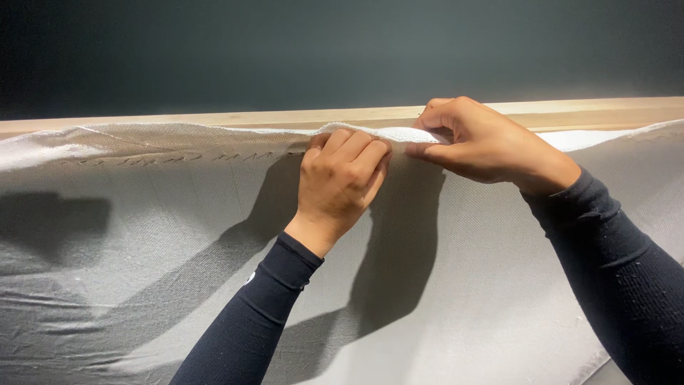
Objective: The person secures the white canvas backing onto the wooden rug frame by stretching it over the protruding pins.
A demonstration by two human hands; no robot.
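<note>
A large sheet of off-white woven fabric (142, 235) hangs over a pale wooden bar (285, 117) that runs across the view. A row of staples fixes its top edge to the left of my hands. My left hand (340, 178) is curled into a fist and grips the fabric's upper edge just below the bar. Right beside it, my right hand (484, 142) pinches the same folded edge between thumb and fingers and holds it against the bar. Both arms wear dark long sleeves.
A dark grey-green wall (342, 50) fills the space above the bar. The shadows of my arms fall across the fabric. At the far right the fabric's edge sags below the bar.
</note>
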